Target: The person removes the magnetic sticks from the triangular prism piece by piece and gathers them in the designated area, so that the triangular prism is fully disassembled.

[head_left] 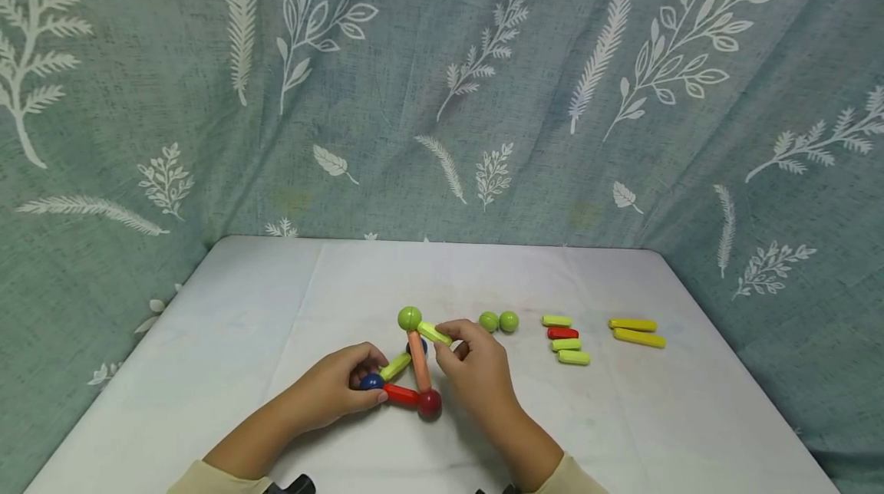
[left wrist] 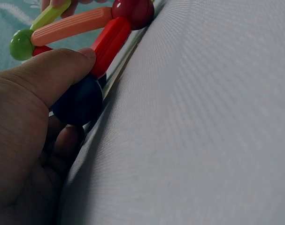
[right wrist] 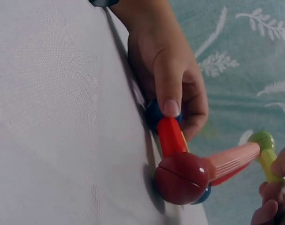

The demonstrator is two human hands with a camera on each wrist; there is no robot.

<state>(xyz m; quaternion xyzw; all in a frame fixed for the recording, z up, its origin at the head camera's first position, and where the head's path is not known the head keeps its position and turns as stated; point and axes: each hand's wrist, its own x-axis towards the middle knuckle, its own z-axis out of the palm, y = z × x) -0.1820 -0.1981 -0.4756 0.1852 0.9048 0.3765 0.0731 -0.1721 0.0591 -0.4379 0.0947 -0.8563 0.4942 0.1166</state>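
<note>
My left hand (head_left: 334, 386) grips a blue ball (head_left: 371, 382) at the near left corner of a ball-and-rod magnetic building piece, its thumb reaching the red rod (left wrist: 107, 49). That rod runs to a dark red ball (right wrist: 182, 178). From there a salmon rod (head_left: 419, 363) slants up to a raised green ball (head_left: 410, 318). A yellow-green rod (head_left: 396, 366) leads back from the held ball towards a second blue ball (head_left: 424, 347), partly hidden behind the salmon rod. Between thumb and fingers, my right hand (head_left: 479, 371) pinches another yellow-green rod (head_left: 433, 334), its end at the green ball.
Two loose green balls (head_left: 509, 321) lie right of the piece. Farther right are several short rods, yellow-green (head_left: 574, 357) and red (head_left: 562, 333), then two longer yellow rods (head_left: 638, 337). A patterned cloth (head_left: 414, 95) hangs behind the white table (head_left: 691, 417).
</note>
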